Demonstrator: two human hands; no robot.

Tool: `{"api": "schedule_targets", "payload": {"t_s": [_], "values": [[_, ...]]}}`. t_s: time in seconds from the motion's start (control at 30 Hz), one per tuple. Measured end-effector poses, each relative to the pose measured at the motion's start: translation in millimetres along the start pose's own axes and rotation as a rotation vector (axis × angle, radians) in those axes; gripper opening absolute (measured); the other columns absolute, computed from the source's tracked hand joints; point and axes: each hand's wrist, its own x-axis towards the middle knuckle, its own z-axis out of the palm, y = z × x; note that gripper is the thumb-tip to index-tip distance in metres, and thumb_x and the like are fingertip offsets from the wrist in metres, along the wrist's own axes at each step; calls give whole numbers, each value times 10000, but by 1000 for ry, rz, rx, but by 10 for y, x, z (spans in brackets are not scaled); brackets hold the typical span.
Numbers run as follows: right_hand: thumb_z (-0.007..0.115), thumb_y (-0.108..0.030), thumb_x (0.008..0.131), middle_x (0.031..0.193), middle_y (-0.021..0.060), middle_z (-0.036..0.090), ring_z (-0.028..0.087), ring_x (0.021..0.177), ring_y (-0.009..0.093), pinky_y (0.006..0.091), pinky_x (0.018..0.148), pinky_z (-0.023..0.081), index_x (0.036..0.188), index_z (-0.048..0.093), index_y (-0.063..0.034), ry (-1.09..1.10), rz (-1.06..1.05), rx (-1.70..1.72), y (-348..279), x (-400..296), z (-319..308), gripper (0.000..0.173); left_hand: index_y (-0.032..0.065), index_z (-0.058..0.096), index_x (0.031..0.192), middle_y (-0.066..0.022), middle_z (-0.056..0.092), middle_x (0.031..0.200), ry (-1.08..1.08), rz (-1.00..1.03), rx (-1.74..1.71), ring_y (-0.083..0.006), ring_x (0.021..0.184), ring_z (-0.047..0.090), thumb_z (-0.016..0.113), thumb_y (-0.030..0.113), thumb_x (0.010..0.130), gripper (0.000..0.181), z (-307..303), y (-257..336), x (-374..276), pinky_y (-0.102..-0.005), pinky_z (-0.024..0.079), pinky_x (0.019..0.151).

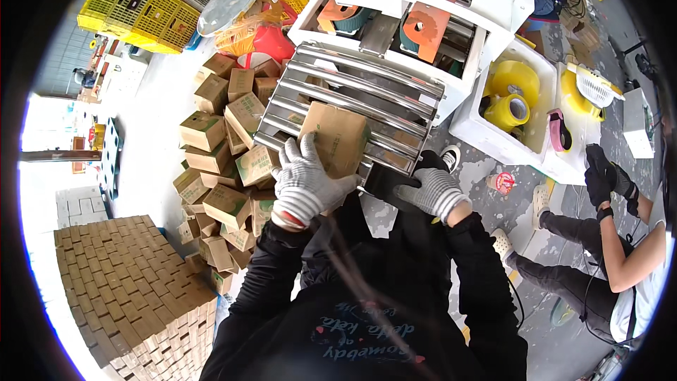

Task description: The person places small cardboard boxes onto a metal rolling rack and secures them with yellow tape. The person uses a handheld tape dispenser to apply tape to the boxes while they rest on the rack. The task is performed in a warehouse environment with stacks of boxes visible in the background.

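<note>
A brown cardboard box (334, 135) rests on the steel roller conveyor (365, 76) in front of me. My left hand (309, 180), in a grey-and-white striped glove, lies against the near left side of this box with its fingers spread. To the right, my right hand (433, 190), gloved alike, has its fingers curled at a black object (389, 185) by the conveyor's near edge; whether it grips it I cannot tell. Beyond the rollers stands a white carton-sealing machine (381, 2) with orange parts and green belts.
Small cardboard boxes (227, 206) lie heaped left of the conveyor, with a large stack of cartons (121, 275) behind. At right, a white foam box (497, 140) holds yellow tape rolls (508, 112). A co-worker's gloved hands (603, 177) and legs are at far right; a cup (502, 183) is on the floor.
</note>
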Motion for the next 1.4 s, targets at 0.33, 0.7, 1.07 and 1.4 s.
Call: {"api": "schedule_targets", "payload": {"t_s": [0.33, 0.7, 1.07, 1.4], "values": [[655, -456, 735, 660, 166, 629, 611, 623, 249, 335, 620, 464, 778, 666, 42, 178, -31, 350, -22, 107, 89, 499, 70, 215, 1362, -262, 402, 1115, 260, -4, -179, -406, 1010, 456, 810, 378, 507, 1087, -62, 125, -83, -472, 405, 869], [700, -313, 764, 649, 68, 605, 525, 586, 91, 237, 557, 434, 764, 629, 21, 34, -67, 852, -437, -421, 242, 341, 93, 154, 1402, -244, 425, 1122, 503, -404, -126, -375, 1033, 470, 860, 241, 486, 1166, -673, -2037, -794, -458, 434, 878], [778, -251, 689, 871, 62, 631, 582, 773, 127, 280, 709, 483, 986, 564, 0, -10, -233, 833, -471, -850, 443, 444, -40, 506, 1193, -135, 596, 1097, -430, 342, -1101, -180, 1002, 556, 553, 367, 889, 510, -50, -946, -290, -295, 436, 876], [772, -264, 680, 884, 49, 607, 549, 813, 111, 284, 733, 461, 1006, 563, -32, -100, -247, 641, -160, -966, 322, 452, -17, 620, 1014, -36, 645, 846, -852, 251, -1455, -87, 730, 584, 671, 170, 806, 284, -8, -258, -239, -215, 482, 667]]}}
